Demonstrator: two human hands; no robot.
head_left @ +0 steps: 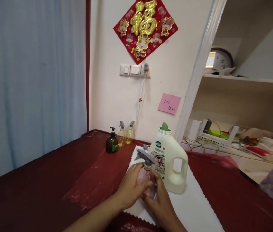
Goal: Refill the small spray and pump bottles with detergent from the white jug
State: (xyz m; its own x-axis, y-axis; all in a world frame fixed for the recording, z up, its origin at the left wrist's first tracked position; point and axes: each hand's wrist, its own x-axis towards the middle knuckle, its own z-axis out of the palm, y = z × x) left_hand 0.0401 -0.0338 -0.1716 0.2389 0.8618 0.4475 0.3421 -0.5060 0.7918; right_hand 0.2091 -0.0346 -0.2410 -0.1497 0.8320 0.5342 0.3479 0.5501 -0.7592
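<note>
Between my two hands is a small pink see-through spray bottle (146, 175) with a grey trigger head. My left hand (131, 185) wraps its left side, the thumb lying across the front. My right hand (159, 201) closes on it from the right and below. Just behind and to the right stands a large pale-green jug (178, 180) with a side handle; its neck has no screw cap and a green piece sticks up from the opening. Part of another grey and pinkish item (145, 147) shows behind the trigger head, mostly hidden.
A white cloth (189, 212) with a zigzag edge lies under the jug on the dark red table (42, 180). At the back stand a brown pump bottle (111, 143) and two yellowish spray bottles (129, 134). Shelves with a router (217, 140) are at right.
</note>
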